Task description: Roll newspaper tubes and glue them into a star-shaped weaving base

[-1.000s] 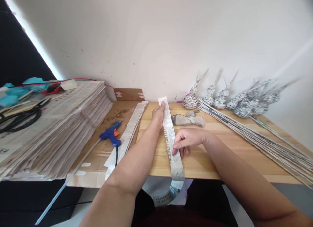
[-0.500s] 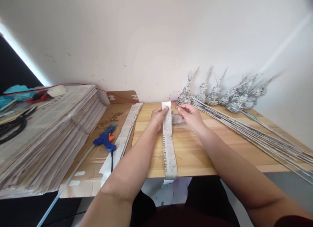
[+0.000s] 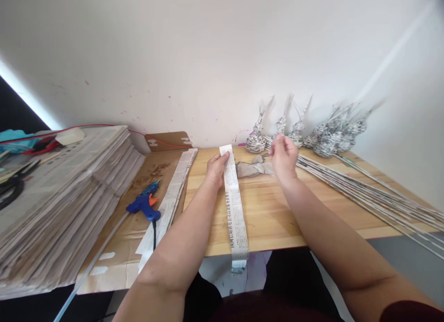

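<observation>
My left hand point(image 3: 217, 168) pinches the upper end of a long printed newspaper strip point(image 3: 236, 215), thumb on its face. The strip runs toward me over the wooden tabletop, and its lower end hangs past the front edge. My right hand point(image 3: 284, 156) is raised to the right of the strip, apart from it, with the fingers curled closed. Whatever those fingers may hold is too small or hidden to make out. Between the hands a crumpled greyish cloth point(image 3: 255, 168) lies on the table.
Left of the strip are more newspaper strips point(image 3: 173, 188), a blue glue gun point(image 3: 144, 204) on cardboard, and a tall newspaper stack point(image 3: 79, 197). Several woven paper figures point(image 3: 255, 141) stand along the wall. Long rolled paper sticks point(image 3: 360, 192) lie across the right side.
My right hand has moved right and up, away from the strip, uncovering more of the cloth. My left hand still holds the strip. The whole view has shifted slightly.
</observation>
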{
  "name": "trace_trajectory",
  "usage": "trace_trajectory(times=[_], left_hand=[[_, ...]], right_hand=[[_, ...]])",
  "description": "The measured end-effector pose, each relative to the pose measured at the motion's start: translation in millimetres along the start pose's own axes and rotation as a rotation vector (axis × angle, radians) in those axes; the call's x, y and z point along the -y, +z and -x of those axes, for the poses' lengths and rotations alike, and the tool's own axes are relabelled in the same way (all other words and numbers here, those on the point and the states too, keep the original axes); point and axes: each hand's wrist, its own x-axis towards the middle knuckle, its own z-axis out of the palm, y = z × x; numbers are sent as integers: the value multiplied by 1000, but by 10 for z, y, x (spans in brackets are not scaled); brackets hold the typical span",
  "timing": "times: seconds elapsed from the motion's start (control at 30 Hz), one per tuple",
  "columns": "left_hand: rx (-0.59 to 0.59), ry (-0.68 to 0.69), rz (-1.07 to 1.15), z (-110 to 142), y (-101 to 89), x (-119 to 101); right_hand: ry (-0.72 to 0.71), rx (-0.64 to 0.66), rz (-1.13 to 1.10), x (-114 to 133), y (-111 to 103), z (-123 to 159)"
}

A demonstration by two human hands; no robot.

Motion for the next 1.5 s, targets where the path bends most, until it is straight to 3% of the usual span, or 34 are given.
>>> trace_trajectory(times=[0.1,0.2,0.27,0.37,0.53,0.6,0.87,1.23,1.5], left_hand=[[-4,-7,-9,-15,-14,16],[-34,-5,-17,-30,-27,31],[-51,-5,-23,-33,-26,30],[-64,-7,-34,-24,-12,12],[-63,-3,-28,-9,11,-5],[-62,3,-33,-2,17,-2],[34,17,-95,66,61,59],[135,16,-124,110,86,134],[167,22,-195,136,106,47]], right_hand=[[72,-239,-176,-44,-54,-152],[93,-261,-168,-85,-87,-201],[52,-202,-56,-114,-93,-179],[-20,37,239,-154,-81,-82],[-132,704,740,-210,-1,169],[-184,807,882,-237,44,234],[29,624,980,-275,163,172],[49,591,914,-325,130,161],[59,567,892,-389,111,150]])
